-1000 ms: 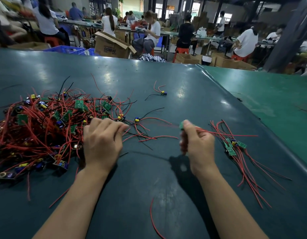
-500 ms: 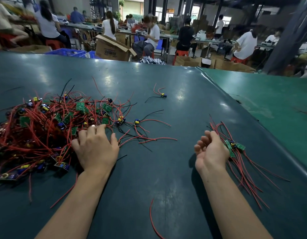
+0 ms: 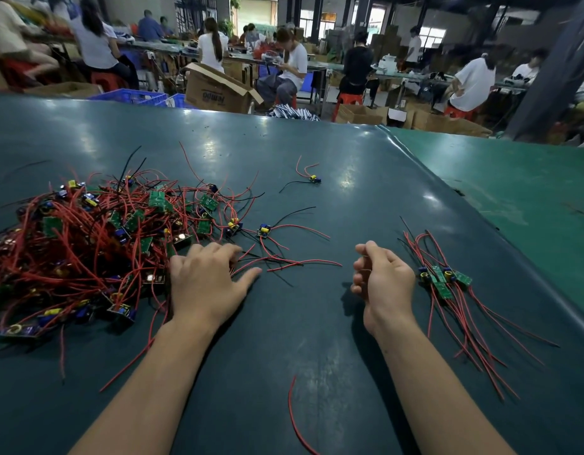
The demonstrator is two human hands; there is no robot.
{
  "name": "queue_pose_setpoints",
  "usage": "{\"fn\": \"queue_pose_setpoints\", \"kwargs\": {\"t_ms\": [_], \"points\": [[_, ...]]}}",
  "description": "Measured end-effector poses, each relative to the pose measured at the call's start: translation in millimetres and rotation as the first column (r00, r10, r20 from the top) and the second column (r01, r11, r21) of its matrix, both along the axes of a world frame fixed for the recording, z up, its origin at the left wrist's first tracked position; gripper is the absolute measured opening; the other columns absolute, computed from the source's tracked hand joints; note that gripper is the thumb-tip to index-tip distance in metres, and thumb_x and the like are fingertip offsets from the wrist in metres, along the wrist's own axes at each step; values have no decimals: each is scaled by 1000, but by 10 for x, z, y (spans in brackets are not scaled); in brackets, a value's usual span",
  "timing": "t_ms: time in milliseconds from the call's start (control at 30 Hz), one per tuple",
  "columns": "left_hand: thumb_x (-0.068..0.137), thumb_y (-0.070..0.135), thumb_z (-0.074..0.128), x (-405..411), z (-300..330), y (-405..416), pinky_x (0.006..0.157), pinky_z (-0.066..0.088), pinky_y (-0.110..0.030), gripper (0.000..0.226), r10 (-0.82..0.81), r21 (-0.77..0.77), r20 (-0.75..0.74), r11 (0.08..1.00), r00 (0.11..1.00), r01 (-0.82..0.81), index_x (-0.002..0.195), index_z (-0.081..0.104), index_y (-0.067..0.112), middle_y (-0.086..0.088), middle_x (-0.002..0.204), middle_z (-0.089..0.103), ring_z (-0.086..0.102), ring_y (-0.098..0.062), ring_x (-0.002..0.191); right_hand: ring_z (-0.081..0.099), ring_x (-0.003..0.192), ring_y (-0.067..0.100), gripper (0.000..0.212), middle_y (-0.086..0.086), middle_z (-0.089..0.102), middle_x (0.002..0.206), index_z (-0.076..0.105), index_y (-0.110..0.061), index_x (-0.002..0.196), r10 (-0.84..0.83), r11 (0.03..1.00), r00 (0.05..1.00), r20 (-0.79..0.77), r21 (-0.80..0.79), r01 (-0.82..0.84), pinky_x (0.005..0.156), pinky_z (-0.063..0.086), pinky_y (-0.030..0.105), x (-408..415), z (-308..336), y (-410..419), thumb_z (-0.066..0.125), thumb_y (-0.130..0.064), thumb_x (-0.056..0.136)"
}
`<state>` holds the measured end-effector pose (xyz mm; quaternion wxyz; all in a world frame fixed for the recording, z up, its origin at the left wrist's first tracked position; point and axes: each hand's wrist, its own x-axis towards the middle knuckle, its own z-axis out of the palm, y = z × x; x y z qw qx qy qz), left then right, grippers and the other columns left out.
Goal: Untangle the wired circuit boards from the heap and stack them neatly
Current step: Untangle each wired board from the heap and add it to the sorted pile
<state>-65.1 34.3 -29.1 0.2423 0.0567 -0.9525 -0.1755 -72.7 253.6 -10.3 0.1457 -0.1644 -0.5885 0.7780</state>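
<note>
A tangled heap [image 3: 87, 244] of small green circuit boards with red and black wires covers the left of the dark green table [image 3: 317, 323]. My left hand [image 3: 205, 284] rests palm down at the heap's right edge, fingers spread over red wires, gripping nothing that I can see. My right hand [image 3: 382, 284] hovers empty in the middle, fingers loosely curled. To its right lies a small stack of sorted boards [image 3: 443, 280], their red wires trailing toward me. Two separate wired boards [image 3: 264, 230] lie just beyond my left hand.
One lone board [image 3: 313, 179] lies farther back on the table. A loose red wire [image 3: 295, 418] lies near the front edge. A lighter green table [image 3: 514, 192] adjoins on the right. Behind are cardboard boxes [image 3: 215, 90] and seated people.
My right hand held a board one second ago, set it on the stack at the right, and has moved back left, empty. My left hand has opened and shifted to the heap's edge.
</note>
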Motion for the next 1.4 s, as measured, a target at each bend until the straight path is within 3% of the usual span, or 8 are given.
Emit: {"fn": "queue_pose_setpoints", "kwargs": {"t_ms": [133, 400, 533, 633, 800, 933, 1133, 1400], "points": [[88, 32, 68, 3, -6, -28, 84, 37, -40, 12, 1, 71, -37, 997, 999, 1, 97, 75, 26, 0, 99, 70, 60, -29, 97, 44, 40, 6, 26, -7, 55, 50, 65, -13, 75, 16, 999, 1000, -21, 44, -15, 37, 34, 18, 6, -9, -12, 56, -20, 97], [85, 35, 64, 97, 14, -46, 89, 38, -40, 28, 45, 51, 72, 997, 996, -49, 107, 71, 22, -1, 104, 68, 54, -26, 103, 44, 41, 6, 27, -6, 55, 50, 66, -11, 75, 34, 996, 999, -27, 87, -32, 38, 35, 19, 12, -12, -19, 55, -19, 98], [87, 13, 68, 159, 79, -36, 82, 42, -42, 14, 25, 120, -281, 993, 959, 10, 99, 73, 12, -7, 97, 71, 60, -32, 89, 45, 41, 7, 27, -5, 55, 51, 66, -11, 75, 37, 994, 999, -33, 106, -34, 38, 35, 19, 14, -10, -23, 55, -19, 98], [89, 13, 71, 176, 129, -42, 77, 44, -39, 16, 62, 115, -616, 993, 785, 11, 103, 70, 6, -9, 93, 71, 61, -30, 80, 44, 40, 7, 26, -6, 55, 51, 66, -11, 75, 47, 993, 998, -34, 113, -43, 38, 36, 19, 10, -18, -30, 55, -19, 98], [93, 6, 66, 179, 144, 54, 87, 51, -29, 27, -99, 131, -773, 941, 627, 311, 119, 62, 2, -2, 102, 65, 64, -18, 91, 43, 40, 10, 22, -4, 57, 53, 66, -10, 78, 208, 961, 977, -38, 197, -197, 37, 34, 20, 47, -3, -89, 58, -20, 97], [90, 2, 68, 196, 107, 268, 86, 51, -24, 17, -140, 255, -759, 835, 637, 487, 108, 68, 2, -5, 104, 65, 64, -13, 96, 53, 47, 12, 10, -2, 67, 70, 70, -11, 95, 533, 839, 845, -52, 166, -519, 35, 41, 21, 152, 0, -224, 66, -20, 92], [88, -2, 68, 261, 20, 442, 85, 56, -31, 25, -388, 418, -634, 556, 669, 718, 111, 68, 8, -3, 107, 69, 69, -19, 98, 67, 73, 19, 31, 11, 68, 107, 68, -16, 112, 695, 719, 707, -133, 133, -682, 47, 54, 27, 203, 10, -259, 68, -16, 81], [83, 13, 77, 223, 6, 392, 77, 51, -19, 24, -419, 383, -450, 708, 789, 594, 106, 72, 11, -3, 100, 67, 63, -7, 89, 70, 71, 17, 16, 7, 72, 85, 74, -11, 89, 583, 775, 781, -223, -136, -617, 54, 55, 23, 154, 81, -142, 66, -12, 76]]}}
